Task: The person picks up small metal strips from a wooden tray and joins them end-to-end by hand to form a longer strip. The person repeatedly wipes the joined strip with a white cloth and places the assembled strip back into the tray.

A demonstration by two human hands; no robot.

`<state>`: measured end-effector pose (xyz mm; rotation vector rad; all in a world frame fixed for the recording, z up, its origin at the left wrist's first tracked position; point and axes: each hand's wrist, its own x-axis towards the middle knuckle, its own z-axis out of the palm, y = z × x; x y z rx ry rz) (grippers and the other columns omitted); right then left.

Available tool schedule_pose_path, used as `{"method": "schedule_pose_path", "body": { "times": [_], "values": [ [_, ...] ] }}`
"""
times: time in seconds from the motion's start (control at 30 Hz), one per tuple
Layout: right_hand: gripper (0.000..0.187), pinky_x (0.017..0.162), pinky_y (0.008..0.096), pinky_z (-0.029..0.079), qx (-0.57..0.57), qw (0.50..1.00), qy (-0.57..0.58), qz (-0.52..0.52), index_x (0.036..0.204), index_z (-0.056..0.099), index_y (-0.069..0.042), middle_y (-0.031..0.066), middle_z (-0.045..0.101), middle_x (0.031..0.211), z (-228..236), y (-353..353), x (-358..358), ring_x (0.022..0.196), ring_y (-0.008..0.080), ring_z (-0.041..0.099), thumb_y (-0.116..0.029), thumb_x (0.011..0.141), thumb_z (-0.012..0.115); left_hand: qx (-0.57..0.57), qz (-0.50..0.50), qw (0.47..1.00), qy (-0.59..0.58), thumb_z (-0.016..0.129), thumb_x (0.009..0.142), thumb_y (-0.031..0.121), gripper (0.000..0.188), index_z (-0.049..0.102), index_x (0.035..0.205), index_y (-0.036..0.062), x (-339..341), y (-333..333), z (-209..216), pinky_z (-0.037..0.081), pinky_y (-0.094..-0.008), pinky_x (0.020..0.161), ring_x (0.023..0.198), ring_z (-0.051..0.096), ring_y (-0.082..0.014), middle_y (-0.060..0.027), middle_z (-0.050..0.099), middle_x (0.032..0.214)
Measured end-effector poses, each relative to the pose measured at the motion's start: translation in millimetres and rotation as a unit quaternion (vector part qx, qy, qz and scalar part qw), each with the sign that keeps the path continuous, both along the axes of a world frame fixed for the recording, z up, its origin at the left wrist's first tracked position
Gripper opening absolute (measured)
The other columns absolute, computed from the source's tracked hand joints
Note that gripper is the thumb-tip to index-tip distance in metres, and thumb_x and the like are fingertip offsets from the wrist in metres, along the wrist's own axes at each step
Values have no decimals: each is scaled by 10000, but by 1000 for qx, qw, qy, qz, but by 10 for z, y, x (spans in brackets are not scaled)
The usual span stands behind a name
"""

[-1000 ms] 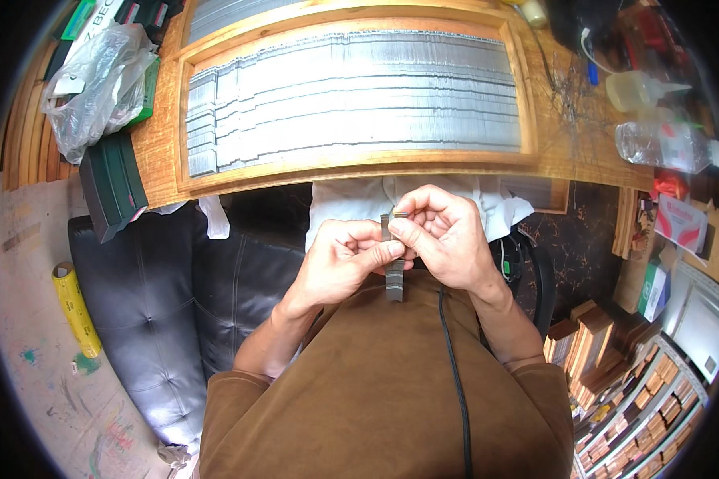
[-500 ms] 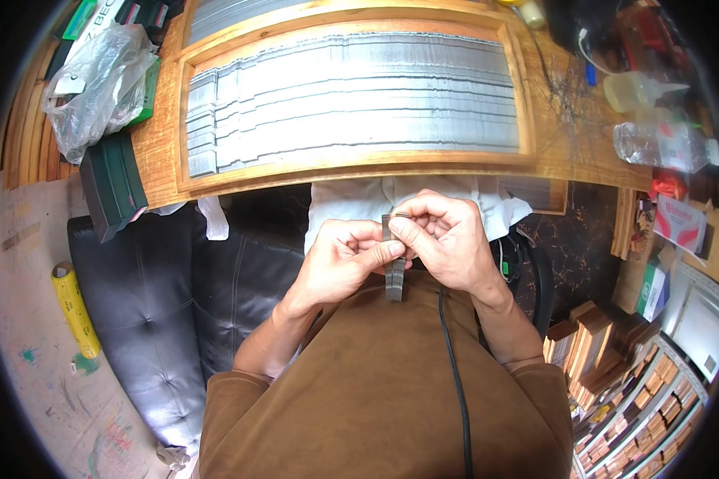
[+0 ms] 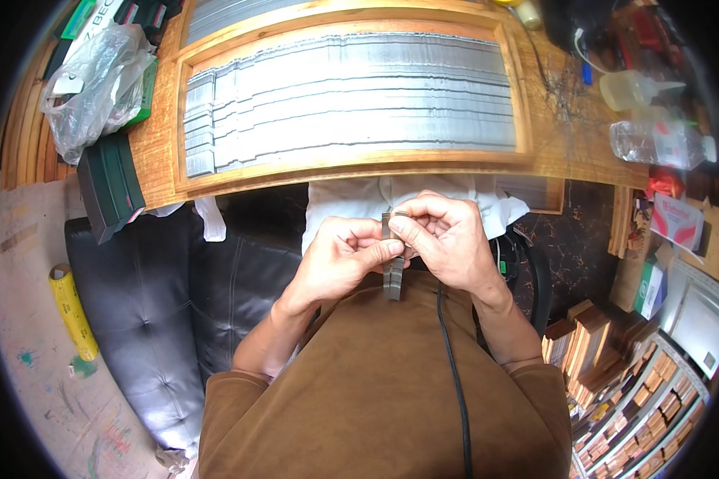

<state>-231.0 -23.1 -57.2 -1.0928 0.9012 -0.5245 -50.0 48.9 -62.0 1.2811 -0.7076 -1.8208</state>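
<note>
Yellow roll: one point(image 3: 73, 311), lying at the left, beside the black tufted seat point(image 3: 148, 311).
Plastic bag: one, clear and crumpled point(image 3: 100, 88), resting at the table's far left.
Wooden trays: two showing; the nearer point(image 3: 351, 164) is holding rows of thin silvery strips point(image 3: 351, 100), too many for me to count; the farther point(image 3: 240, 33) is showing only in part.
Left hand: one point(image 3: 339, 259), bent at the fingers and pinching the strip stack point(image 3: 392, 283) about mid-length, thumb crossing it from the left.
Strip stack: one, slim and grey-brown, hanging between the two hands on the near side of the table; its long axis is running near to far, its near end pointing at the brown shirt point(image 3: 375, 375); I cannot count its layers.
Right hand: one point(image 3: 449, 243), closing thumb and forefinger on the stack's far end from the right; both hands are touching it, neither nearer.
Bottles: two, the squeeze bottle point(image 3: 627, 92) standing or leaning, I cannot tell which, and the clear bottle point(image 3: 655, 144) lying nearer, at the right.
</note>
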Motion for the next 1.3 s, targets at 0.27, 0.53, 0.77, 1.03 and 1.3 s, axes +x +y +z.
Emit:
{"method": "schedule_pose_path", "body": {
  "times": [0.27, 0.53, 0.77, 1.03, 1.3],
  "values": [
    [76, 608, 226, 573, 0, 1000, 7, -9, 1000, 709, 87, 75, 698, 912, -49, 33, 6, 734, 94, 675, 19, 990, 677, 3, 1, 1000, 25, 759, 983, 135, 169, 777, 1013, -31, 20, 17, -18, 535, -226, 652, 742, 662, -60, -80, 782, 881],
    [96, 567, 204, 500, -63, 993, 18, -93, 991, 745, 24, 50, 713, 851, 229, -323, -424, 648, 65, 620, -63, 973, 709, 31, 80, 996, 24, 688, 1018, 98, 243, 704, 1178, -83, 14, -4, 11, 607, -298, 778, 925, 771, -211, -157, 781, 1049],
    [164, 596, 217, 506, -127, 946, 49, -296, 1028, 745, 9, 1, 683, 830, 571, -1515, -1504, 679, 61, 594, -146, 974, 748, -12, 50, 997, 51, 700, 1021, 121, 273, 699, 1206, -80, 48, -41, -66, 623, -326, 818, 940, 774, -237, -187, 778, 1058],
    [105, 568, 204, 463, -52, 998, 45, -16, 946, 773, 38, 36, 725, 793, 495, -485, -508, 665, 45, 606, -66, 937, 762, 21, 10, 997, 67, 696, 1016, 93, 191, 703, 1089, -83, -22, -154, 104, 639, -332, 796, 936, 777, -247, -200, 778, 1013],
    [124, 628, 224, 555, 34, 999, -13, 22, 1019, 736, 68, 69, 734, 843, 28, -212, -87, 728, 73, 672, -50, 982, 725, 24, -24, 998, 43, 738, 998, 129, 171, 761, 1074, -23, 3, -127, 57, 569, -247, 700, 811, 725, -113, -88, 784, 927]
  ]
}}
